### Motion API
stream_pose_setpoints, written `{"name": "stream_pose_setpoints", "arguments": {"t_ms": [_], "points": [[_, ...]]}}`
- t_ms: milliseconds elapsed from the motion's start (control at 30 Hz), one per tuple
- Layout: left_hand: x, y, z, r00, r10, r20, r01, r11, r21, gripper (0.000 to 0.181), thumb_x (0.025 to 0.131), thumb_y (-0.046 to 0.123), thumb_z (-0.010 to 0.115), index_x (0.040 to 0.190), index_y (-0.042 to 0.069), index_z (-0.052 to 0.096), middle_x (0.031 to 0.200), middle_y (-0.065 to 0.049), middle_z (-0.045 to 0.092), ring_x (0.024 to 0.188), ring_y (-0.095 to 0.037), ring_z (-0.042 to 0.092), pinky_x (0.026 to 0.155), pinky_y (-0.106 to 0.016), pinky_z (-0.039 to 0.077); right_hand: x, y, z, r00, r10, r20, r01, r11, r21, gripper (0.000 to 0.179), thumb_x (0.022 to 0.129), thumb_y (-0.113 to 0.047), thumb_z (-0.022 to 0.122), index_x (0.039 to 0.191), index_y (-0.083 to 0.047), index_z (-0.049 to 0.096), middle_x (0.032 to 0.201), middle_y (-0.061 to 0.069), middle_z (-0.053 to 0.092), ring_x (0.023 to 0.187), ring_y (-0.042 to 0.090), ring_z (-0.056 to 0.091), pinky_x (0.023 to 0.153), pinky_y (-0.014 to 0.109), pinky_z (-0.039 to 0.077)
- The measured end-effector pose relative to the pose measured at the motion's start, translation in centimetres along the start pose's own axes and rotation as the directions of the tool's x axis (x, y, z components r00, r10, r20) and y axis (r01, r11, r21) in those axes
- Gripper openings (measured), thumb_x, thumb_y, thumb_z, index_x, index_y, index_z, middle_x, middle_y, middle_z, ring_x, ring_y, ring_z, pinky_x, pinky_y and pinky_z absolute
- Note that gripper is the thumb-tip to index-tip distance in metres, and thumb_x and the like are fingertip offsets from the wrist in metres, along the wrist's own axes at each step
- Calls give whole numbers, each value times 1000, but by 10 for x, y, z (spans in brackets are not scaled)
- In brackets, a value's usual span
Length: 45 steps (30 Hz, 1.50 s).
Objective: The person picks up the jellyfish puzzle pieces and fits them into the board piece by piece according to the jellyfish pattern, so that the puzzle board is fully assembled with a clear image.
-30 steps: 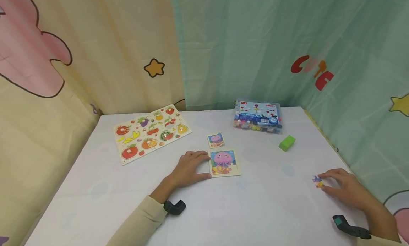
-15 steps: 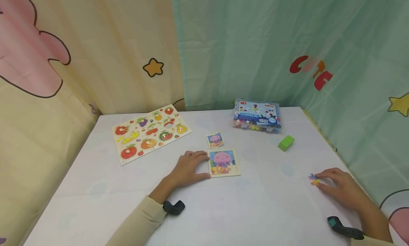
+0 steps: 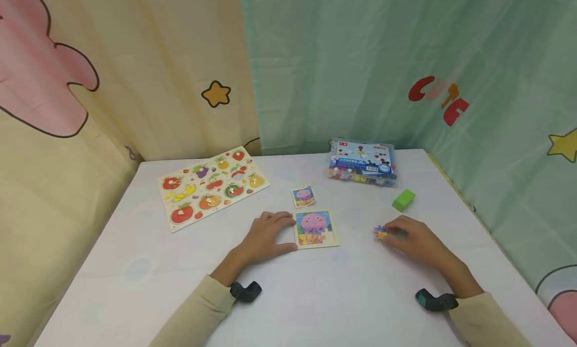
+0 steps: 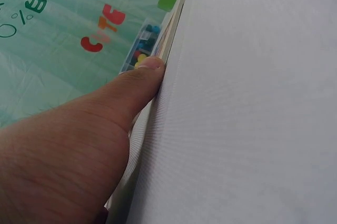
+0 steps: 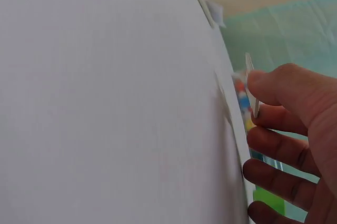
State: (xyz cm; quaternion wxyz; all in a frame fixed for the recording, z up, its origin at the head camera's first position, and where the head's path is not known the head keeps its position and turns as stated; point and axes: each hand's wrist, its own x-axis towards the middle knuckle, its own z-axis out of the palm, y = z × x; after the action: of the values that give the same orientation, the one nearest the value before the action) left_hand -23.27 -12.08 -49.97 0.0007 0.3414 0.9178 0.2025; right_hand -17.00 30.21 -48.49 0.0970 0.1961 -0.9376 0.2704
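My left hand [image 3: 268, 238] lies at the left side of a small square jigsaw puzzle [image 3: 333, 241] with a pink jellyfish-like picture. Its forefinger and thumb touch the puzzle's left edge; the left wrist view shows the straight thumb [image 4: 150, 68] against it. The puzzle's lower right part shows bare wood. My right hand [image 3: 412, 238] pinches a small colourful jigsaw piece [image 3: 380, 232] between thumb and forefinger, to the right of the puzzle. In the right wrist view this piece [image 5: 256, 107] is seen edge-on, above the white tabletop. Just behind the puzzle lies a small picture card [image 3: 303, 197] with the same creature.
A wooden fruit board [image 3: 198, 208] lies at the back left. At the back right is a clear plastic box [image 3: 364, 159] with a blue label and colourful beads. A green block [image 3: 403, 200] sits behind my right hand. Curtains [image 3: 342, 71] stand beyond the table's edges.
My right hand has moved left across the table with the jigsaw piece, from near the right edge toward the puzzle. My left hand has stayed at the puzzle's left edge.
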Motion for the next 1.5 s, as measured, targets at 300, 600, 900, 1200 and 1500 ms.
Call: {"name": "stream_pose_setpoints", "arguments": {"t_ms": [300,600,900,1200,1500], "points": [[1,0,0,1000,3,-7,-3,1000,-9,67,89,62,67,142,24,57,153,3,45,128,-26,42,96,-47,37,47,-47,35,991,-24,131,19,999,43,26,88,-24,81,111,-13,74,103,-8,66,97,13,62,88,42,52],[2,-2,-1,1000,7,-24,-8,1000,-10,66,89,61,69,142,24,57,153,3,45,128,-26,42,96,-47,37,67,-75,53,976,-91,196,96,995,-20,28,85,-28,83,109,-15,76,102,-10,66,100,15,59,89,40,51],[1,-3,-1,999,8,-33,-9,1000,-10,66,88,62,68,141,23,58,152,3,46,127,-25,42,95,-47,38,71,-78,60,981,-96,166,107,993,-55,31,83,-32,85,107,-15,75,100,-7,66,96,16,58,85,40,50],[3,-1,-1,1000,10,-16,-10,1000,-4,66,89,61,69,142,24,57,153,3,45,127,-24,42,95,-45,37,68,-71,64,985,-109,137,115,993,-35,32,83,-35,85,107,-17,74,100,-8,63,95,15,56,84,41,48],[1,0,2,1000,-7,-5,7,1000,-2,66,89,61,69,142,24,57,153,3,45,128,-24,42,96,-46,37,65,-69,67,975,-126,185,120,992,47,33,91,-30,78,122,-22,72,94,-12,53,89,13,46,79,39,39]]}}
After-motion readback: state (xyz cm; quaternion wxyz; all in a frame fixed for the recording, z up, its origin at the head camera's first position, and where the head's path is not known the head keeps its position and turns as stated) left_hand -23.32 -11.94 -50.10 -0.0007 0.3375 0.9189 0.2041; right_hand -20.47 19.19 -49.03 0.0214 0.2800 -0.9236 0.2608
